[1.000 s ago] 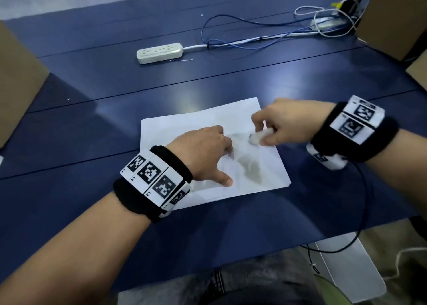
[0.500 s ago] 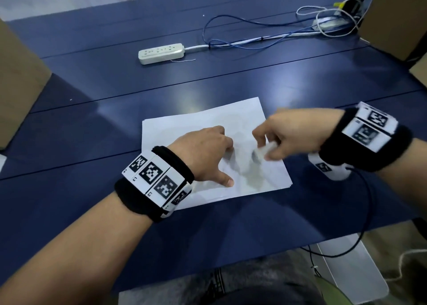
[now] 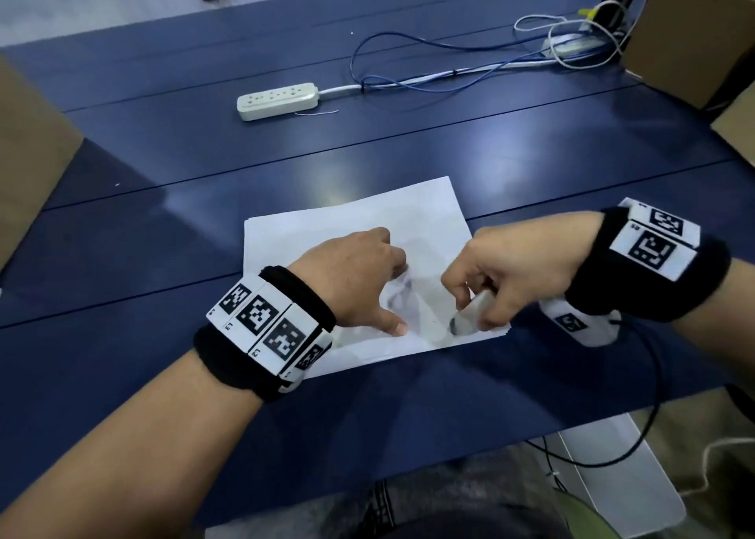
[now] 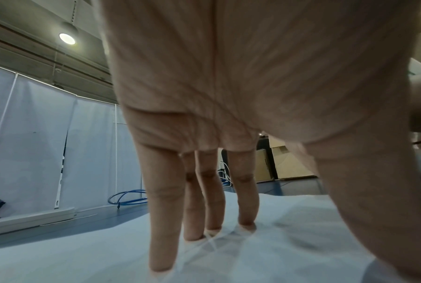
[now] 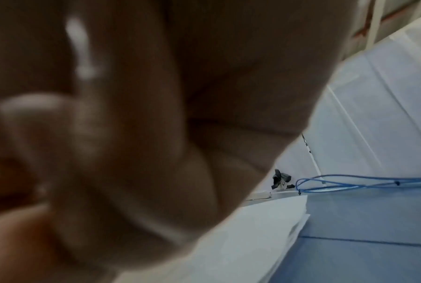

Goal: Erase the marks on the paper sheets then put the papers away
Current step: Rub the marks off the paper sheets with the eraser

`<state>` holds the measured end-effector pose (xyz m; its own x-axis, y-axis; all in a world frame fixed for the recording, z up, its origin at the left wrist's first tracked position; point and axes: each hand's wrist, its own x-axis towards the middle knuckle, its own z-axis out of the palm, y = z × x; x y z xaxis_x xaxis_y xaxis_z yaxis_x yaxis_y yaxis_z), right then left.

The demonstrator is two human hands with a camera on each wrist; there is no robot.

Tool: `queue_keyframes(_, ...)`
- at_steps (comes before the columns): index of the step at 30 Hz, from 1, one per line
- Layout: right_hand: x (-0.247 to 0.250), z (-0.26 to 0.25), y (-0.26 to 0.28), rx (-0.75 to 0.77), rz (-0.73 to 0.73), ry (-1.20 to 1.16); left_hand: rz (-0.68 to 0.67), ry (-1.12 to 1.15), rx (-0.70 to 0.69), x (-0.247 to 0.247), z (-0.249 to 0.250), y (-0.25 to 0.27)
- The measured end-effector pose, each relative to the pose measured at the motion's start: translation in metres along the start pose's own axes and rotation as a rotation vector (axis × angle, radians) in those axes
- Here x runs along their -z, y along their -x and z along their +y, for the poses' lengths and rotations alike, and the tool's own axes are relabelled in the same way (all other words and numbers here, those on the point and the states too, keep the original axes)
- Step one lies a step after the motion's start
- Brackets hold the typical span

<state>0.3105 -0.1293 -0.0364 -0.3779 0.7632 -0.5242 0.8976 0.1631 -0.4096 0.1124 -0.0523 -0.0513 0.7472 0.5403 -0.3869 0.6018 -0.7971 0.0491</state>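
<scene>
A small stack of white paper sheets lies on the dark blue table, with a grey smudged mark near its middle. My left hand presses straight fingers and thumb down on the top sheet. My right hand grips a white eraser, whose dirty tip touches the paper near the front right corner. The right wrist view is blurred, filled by the hand, with the sheet edges beside it.
A white power strip and blue and white cables lie at the back of the table. Cardboard boxes stand at the far right and the left edge. A white tray sits below the table's front edge.
My right hand has dragged the eraser toward me, from the paper's middle to near its front right corner. The left hand has stayed pressing on the sheet.
</scene>
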Motion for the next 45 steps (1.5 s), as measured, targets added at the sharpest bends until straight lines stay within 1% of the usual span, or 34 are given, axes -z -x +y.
queue_keyframes(1, 0.0, 0.0, 0.0, 0.003, -0.007, 0.001, 0.001, 0.001, -0.003, 0.0, 0.0, 0.0)
queue_keyframes(2, 0.002, 0.003, -0.003, -0.007, 0.042, 0.025, 0.003, 0.002, -0.008, 0.0, 0.0, 0.0)
queue_keyframes(5, 0.018, 0.017, -0.019, -0.089, 0.305, 0.151, 0.005, 0.002, -0.027, 0.001, 0.001, 0.0)
queue_keyframes(6, 0.022, 0.021, -0.022, -0.105, 0.358, 0.167, 0.004, 0.002, -0.03, 0.001, 0.001, 0.0)
queue_keyframes(7, 0.024, 0.024, -0.022, -0.108, 0.37, 0.162, 0.001, 0.0, -0.033, 0.001, 0.002, 0.0)
queue_keyframes(8, 0.022, 0.024, -0.02, -0.092, 0.346, 0.141, 0.0, -0.004, -0.035, 0.001, 0.002, 0.001)
queue_keyframes(9, 0.018, 0.022, -0.016, -0.068, 0.285, 0.12, 0.001, -0.008, -0.038, 0.001, 0.002, 0.001)
queue_keyframes(12, 0.004, 0.008, -0.001, 0.001, 0.035, 0.03, 0.0, -0.003, -0.04, -0.001, 0.0, 0.0)
queue_keyframes(13, 0.003, 0.006, 0.0, 0.003, 0.004, 0.024, 0.0, -0.001, -0.039, 0.0, 0.0, -0.001)
queue_keyframes(14, 0.005, 0.008, -0.002, -0.007, 0.024, 0.038, -0.002, -0.005, -0.039, 0.0, 0.0, -0.001)
queue_keyframes(15, 0.01, 0.011, -0.007, -0.027, 0.081, 0.068, -0.005, -0.011, -0.038, 0.0, 0.0, -0.002)
queue_keyframes(18, 0.024, 0.023, -0.022, -0.092, 0.294, 0.15, -0.01, -0.014, -0.032, 0.001, 0.0, -0.003)
queue_keyframes(20, 0.023, 0.025, -0.022, -0.096, 0.365, 0.156, -0.006, -0.013, -0.03, 0.001, 0.001, -0.003)
queue_keyframes(21, 0.02, 0.024, -0.018, -0.081, 0.34, 0.138, -0.006, -0.014, -0.03, 0.0, 0.001, -0.003)
queue_keyframes(22, 0.016, 0.02, -0.012, -0.053, 0.272, 0.113, -0.005, -0.013, -0.029, 0.0, 0.0, -0.003)
queue_keyframes(24, 0.005, 0.008, 0.001, -0.008, 0.084, 0.025, -0.001, -0.005, -0.032, -0.001, -0.001, -0.003)
queue_keyframes(25, 0.003, 0.005, 0.006, 0.002, 0.021, 0.003, 0.003, -0.005, -0.035, -0.001, -0.001, -0.003)
queue_keyframes(26, 0.004, 0.005, 0.005, -0.003, 0.014, 0.013, 0.004, -0.007, -0.035, -0.001, -0.001, -0.003)
queue_keyframes(27, 0.006, 0.007, 0.001, -0.02, 0.057, 0.047, 0.002, -0.01, -0.035, -0.001, -0.001, -0.003)
queue_keyframes(30, 0.022, 0.02, -0.017, -0.093, 0.283, 0.15, 0.003, -0.019, -0.036, -0.001, 0.0, -0.004)
queue_keyframes(32, 0.024, 0.024, -0.019, -0.115, 0.347, 0.161, 0.011, -0.016, -0.036, -0.001, 0.0, -0.004)
queue_keyframes(33, 0.021, 0.023, -0.016, -0.107, 0.337, 0.145, 0.012, -0.014, -0.035, -0.001, 0.0, -0.004)
queue_keyframes(34, 0.017, 0.019, -0.01, -0.085, 0.292, 0.121, 0.009, -0.011, -0.035, -0.001, 0.0, -0.003)
queue_keyframes(37, 0.002, 0.006, 0.006, 0.001, 0.053, 0.022, -0.006, -0.012, -0.042, -0.001, -0.001, -0.003)
queue_keyframes(38, 0.001, 0.004, 0.008, 0.006, 0.023, 0.009, -0.01, -0.015, -0.043, 0.0, -0.001, -0.003)
queue_keyframes(40, 0.008, 0.009, 0.0, -0.02, 0.086, 0.048, -0.022, -0.024, -0.043, 0.001, 0.0, -0.004)
queue_keyframes(44, 0.021, 0.019, -0.017, -0.113, 0.284, 0.107, -0.027, -0.026, -0.036, 0.003, 0.002, -0.005)
queue_keyframes(45, 0.02, 0.02, -0.018, -0.117, 0.301, 0.106, -0.025, -0.024, -0.036, 0.003, 0.002, -0.005)
